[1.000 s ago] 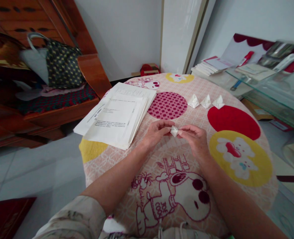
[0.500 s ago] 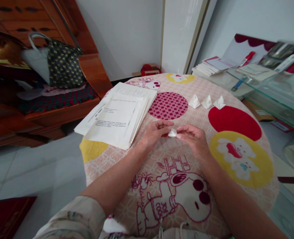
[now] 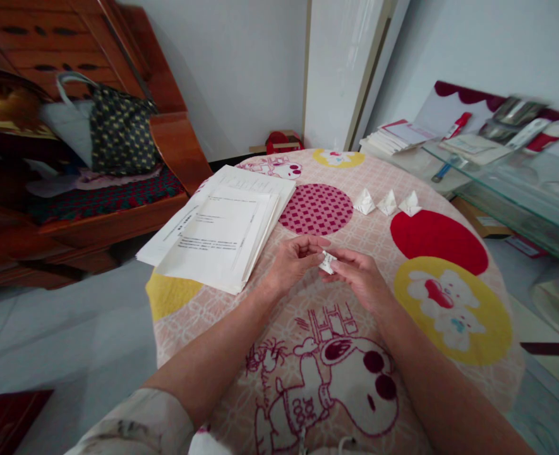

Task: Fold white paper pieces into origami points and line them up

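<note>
Between my fingertips, over the middle of the table, is a small folded piece of white printed paper (image 3: 327,261). My left hand (image 3: 294,260) pinches it from the left, and my right hand (image 3: 360,276) grips its right side. Its exact folds are too small to make out. Farther back on the right, three folded paper pieces with pointed tops stand in a row: a left one (image 3: 364,202), a middle one (image 3: 387,202) and a right one (image 3: 410,203). To the left of my hands lies a stack of printed sheets (image 3: 213,237).
A patterned cloth (image 3: 326,392) covers the rounded table. At right stands a glass shelf (image 3: 506,183) with papers, a red tube (image 3: 458,126) and metal bowls. A wooden bench (image 3: 170,142) at left holds a dark patterned bag (image 3: 122,129).
The small folded paper has turned between my fingers and shows a different side. My hands stay close together around it. The whole view has shifted slightly.
</note>
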`<state>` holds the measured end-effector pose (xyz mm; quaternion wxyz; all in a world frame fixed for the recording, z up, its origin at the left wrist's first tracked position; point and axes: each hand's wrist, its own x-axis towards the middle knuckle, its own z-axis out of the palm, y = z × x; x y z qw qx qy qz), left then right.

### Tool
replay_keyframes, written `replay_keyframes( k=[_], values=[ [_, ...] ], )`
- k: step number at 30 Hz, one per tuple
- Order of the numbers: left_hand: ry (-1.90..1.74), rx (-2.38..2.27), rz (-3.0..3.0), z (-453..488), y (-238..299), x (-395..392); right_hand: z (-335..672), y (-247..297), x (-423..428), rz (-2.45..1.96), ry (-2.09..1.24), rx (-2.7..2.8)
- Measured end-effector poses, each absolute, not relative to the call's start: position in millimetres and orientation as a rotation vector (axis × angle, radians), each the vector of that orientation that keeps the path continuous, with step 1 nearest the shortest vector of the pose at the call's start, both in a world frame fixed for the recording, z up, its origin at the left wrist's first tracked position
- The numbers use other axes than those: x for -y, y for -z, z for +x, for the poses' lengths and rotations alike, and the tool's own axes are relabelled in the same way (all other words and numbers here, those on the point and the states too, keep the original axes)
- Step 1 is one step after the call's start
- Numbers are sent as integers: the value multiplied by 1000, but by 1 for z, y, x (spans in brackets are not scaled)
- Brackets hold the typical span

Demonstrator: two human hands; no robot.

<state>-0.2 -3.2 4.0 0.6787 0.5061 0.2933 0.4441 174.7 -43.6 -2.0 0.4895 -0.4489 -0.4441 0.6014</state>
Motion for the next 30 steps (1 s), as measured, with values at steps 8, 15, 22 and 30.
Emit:
replay_keyframes(
  k=[8, 15, 22, 30],
  values=[
    [-951, -785, 1356, 5, 1, 3, 170, 5, 41, -1099, -1401, 1063],
    [-1026, -930, 1522, 8, 11, -4, 173, 14, 31, -1166, -1222, 1029],
    [-949, -749, 1353, 17, 14, -12, 181, 14, 21, -1211, -1154, 990],
    [-977, -771, 1211, 17, 16, -15, 180, 12, 21, -1164, -1152, 1038]
  ],
)
